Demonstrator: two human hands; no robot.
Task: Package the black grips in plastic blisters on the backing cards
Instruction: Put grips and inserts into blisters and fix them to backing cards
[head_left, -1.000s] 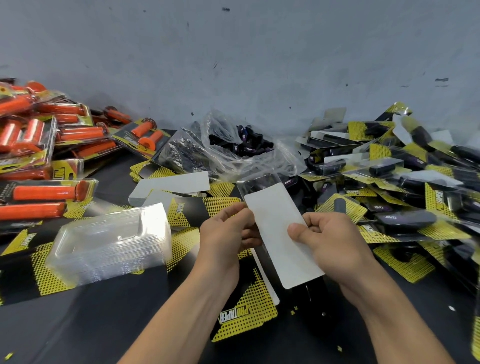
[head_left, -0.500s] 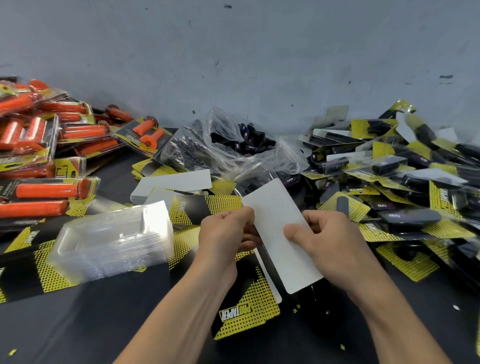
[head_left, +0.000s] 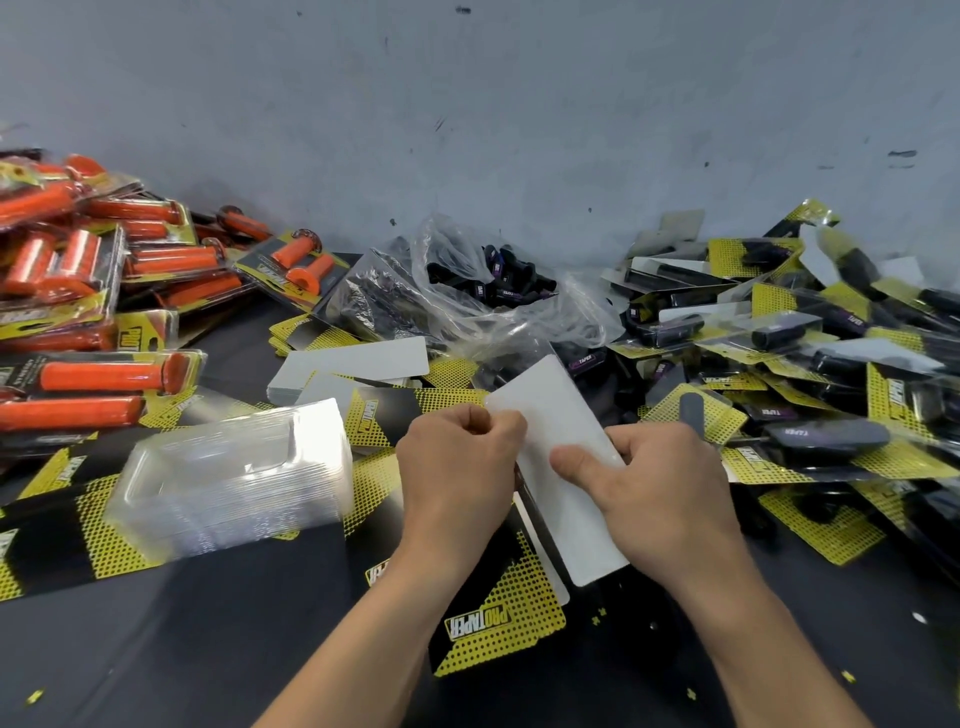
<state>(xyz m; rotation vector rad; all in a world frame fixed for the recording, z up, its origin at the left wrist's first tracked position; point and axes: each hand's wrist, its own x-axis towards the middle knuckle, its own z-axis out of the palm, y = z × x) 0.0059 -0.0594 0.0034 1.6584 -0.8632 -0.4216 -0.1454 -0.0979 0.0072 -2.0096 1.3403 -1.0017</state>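
Note:
Both my hands hold one backing card (head_left: 558, 415), white side up, tilted over the black table. My left hand (head_left: 457, 478) grips its left edge with curled fingers. My right hand (head_left: 660, 483) holds the right edge, thumb pressed flat on the white face. A clear plastic blister shows at the card's far end (head_left: 519, 345); what lies under the card is hidden. Loose black grips (head_left: 498, 280) sit in an open clear bag behind. A stack of empty clear blisters (head_left: 234, 473) stands to the left. A printed yellow-black card (head_left: 498, 618) lies below my hands.
Packaged orange grips (head_left: 104, 374) are piled at the left. A heap of packaged black grips (head_left: 805, 364) fills the right. Blank white cards (head_left: 358, 361) and yellow-black cards lie in the middle. A grey wall (head_left: 519, 130) closes the back.
The card has shifted slightly away from me. My left fingers have curled tighter on its left edge, and my right thumb has slid further onto the white face.

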